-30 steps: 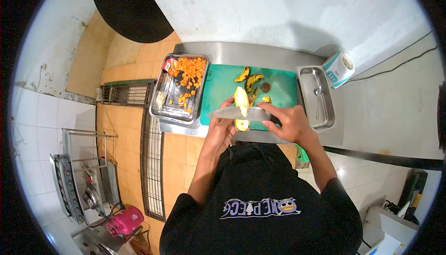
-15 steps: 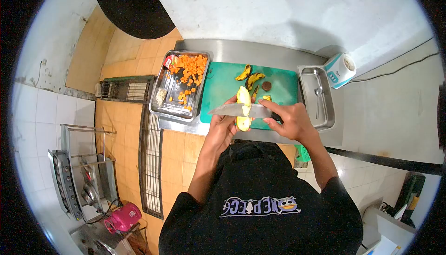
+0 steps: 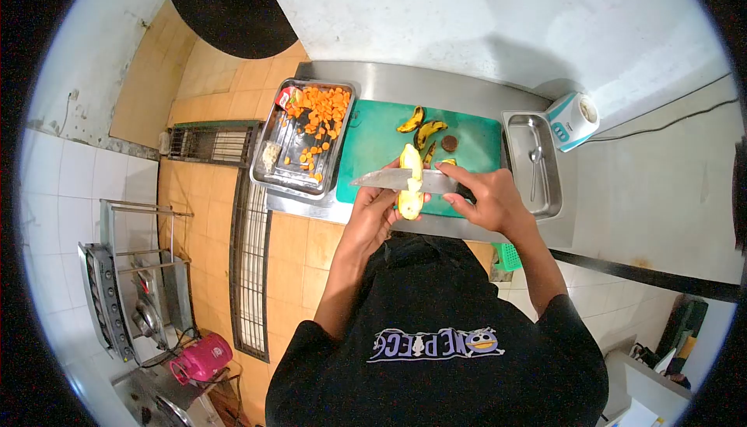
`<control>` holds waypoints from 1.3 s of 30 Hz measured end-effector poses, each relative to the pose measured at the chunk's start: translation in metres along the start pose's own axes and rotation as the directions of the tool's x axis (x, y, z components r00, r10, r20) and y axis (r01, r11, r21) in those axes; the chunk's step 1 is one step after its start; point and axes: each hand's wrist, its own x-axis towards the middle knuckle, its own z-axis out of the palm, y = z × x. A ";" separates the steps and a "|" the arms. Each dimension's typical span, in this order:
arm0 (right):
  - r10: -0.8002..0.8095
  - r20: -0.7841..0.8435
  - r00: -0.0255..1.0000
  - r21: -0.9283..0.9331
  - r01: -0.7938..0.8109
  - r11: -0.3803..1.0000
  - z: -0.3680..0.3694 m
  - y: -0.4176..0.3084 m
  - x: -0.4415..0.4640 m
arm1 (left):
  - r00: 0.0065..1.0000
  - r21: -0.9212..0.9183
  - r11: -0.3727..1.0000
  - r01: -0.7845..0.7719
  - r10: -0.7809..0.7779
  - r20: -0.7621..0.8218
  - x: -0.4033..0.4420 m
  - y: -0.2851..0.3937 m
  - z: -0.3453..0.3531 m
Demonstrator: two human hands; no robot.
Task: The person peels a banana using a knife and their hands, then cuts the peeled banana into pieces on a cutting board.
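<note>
My left hand is wrapped round a pale yellow peeled fruit, held upright near the front edge of the green cutting board. My right hand grips the dark handle of a knife. The wide blade points left and lies across the middle of the fruit. Dark-spotted yellow peels lie on the board beyond the fruit, beside a round brown piece. Part of a small yellow piece shows just behind my right hand.
Left of the board stands a metal tray with orange chunks, a red packet and a pale heap. A smaller steel tray with a spoon sits at the right. Behind it is a white and teal roll.
The blade has shifted slightly upward along the fruit, while both hands keep their hold. The whole view has shifted a little.
</note>
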 end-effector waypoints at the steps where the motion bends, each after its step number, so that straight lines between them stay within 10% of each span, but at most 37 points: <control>1: 0.002 0.002 1.000 0.010 -0.002 1.000 0.000 0.000 0.000 | 1.000 0.000 1.000 0.000 0.000 0.000 0.000 0.000 -0.001; 39: 0.085 0.068 0.994 0.102 -0.092 0.991 -0.005 0.012 0.008 | 1.000 0.154 0.988 0.014 -0.018 0.020 -0.003 -0.001 -0.005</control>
